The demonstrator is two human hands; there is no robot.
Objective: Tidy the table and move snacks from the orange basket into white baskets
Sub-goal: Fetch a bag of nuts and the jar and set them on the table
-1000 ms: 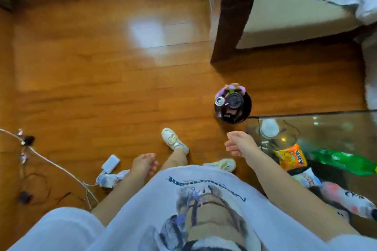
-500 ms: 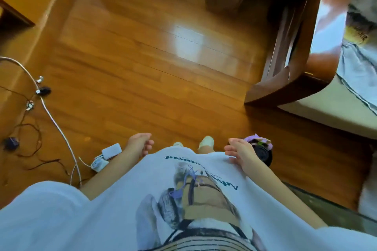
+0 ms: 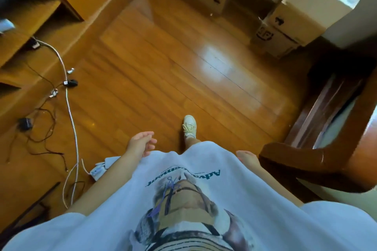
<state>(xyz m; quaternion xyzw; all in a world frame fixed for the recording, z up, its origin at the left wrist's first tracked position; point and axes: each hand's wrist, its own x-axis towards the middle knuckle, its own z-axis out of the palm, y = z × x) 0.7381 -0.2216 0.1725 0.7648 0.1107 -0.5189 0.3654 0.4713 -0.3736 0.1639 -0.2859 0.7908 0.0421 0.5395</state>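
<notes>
Neither the table, the snacks nor any basket shows; only wooden floor [image 3: 163, 71] fills mid-frame. The left hand [image 3: 140, 144], lower centre, hangs loose-fingered and empty; the right hand [image 3: 247, 158], mostly hidden by the shirt, seems empty. Snack packets should handle light, crinkly and slippery, best pinched at a seam.
</notes>
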